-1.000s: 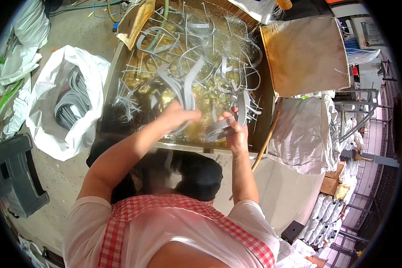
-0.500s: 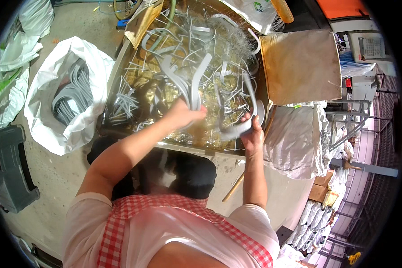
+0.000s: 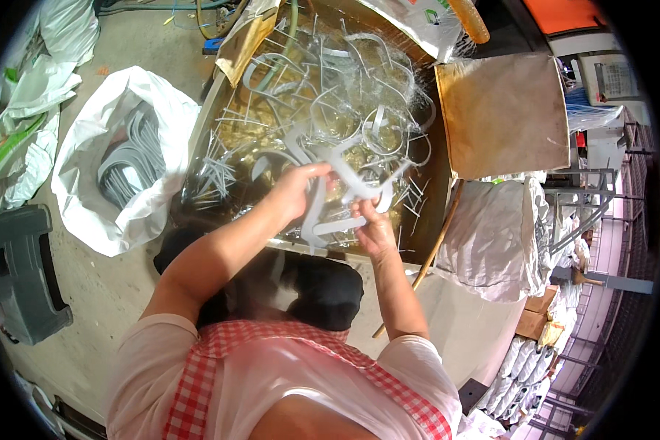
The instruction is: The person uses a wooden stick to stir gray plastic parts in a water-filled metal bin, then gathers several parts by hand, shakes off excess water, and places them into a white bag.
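Note:
Several curved grey plastic strips [image 3: 315,205] are in my left hand [image 3: 295,192], whose fingers are closed around them. Close by on its right, my right hand [image 3: 376,229] pinches another curved grey strip [image 3: 339,224]. The strips from both hands cross and overlap, partly blurred, so I cannot tell where each one ends. Both hands are over the near part of a large tub [image 3: 211,103] of water. In the tub lie more curved strips [image 3: 419,150] and a cluster of thin pale sticks [image 3: 216,170].
On the left stands an open white sack [image 3: 73,180] with stacked grey strips [image 3: 133,155] inside. A dark grey plastic stool [image 3: 22,271] is further left. A brown board [image 3: 502,117], a wooden stick [image 3: 446,224] and a white bag [image 3: 488,238] are at the tub's right.
My right hand has moved left, bringing its strip close to my left hand. The strips in my left hand have tilted over, and they now cross the right hand's strip.

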A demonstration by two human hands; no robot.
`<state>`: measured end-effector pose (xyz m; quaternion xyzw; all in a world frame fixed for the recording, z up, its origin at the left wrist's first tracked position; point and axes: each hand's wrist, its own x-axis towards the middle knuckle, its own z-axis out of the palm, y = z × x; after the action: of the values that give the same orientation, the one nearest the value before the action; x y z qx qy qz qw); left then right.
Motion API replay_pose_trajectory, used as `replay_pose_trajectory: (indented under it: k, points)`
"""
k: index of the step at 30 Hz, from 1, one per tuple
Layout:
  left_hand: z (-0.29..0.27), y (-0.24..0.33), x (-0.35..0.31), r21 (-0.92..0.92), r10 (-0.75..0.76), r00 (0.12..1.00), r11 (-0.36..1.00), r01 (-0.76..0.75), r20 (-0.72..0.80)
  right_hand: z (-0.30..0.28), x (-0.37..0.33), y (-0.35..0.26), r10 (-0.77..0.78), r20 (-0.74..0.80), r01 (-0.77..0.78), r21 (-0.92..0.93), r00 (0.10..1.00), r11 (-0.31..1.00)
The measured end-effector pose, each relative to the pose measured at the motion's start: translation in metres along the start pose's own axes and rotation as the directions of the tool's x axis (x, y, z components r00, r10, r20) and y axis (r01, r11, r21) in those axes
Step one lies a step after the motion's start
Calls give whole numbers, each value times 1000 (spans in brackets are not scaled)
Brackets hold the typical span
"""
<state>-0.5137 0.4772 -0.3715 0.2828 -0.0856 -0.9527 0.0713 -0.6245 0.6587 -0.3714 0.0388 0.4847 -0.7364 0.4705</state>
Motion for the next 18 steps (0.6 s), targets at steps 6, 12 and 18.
replay_pose_trajectory:
  k: [6,12,18]
  points:
    - [6,9,4,129,185,980,973,-193,71,5,5,-22,-135,-58,114,-275,989,955]
    - [4,17,-4,296,207,978,936,-191,-24,-2,9,-32,-466,-10,261,-818,885,513]
    - [3,27,-13,622,190,965,738,-261,181,60,18,-96,324,217,227,-974,921,8]
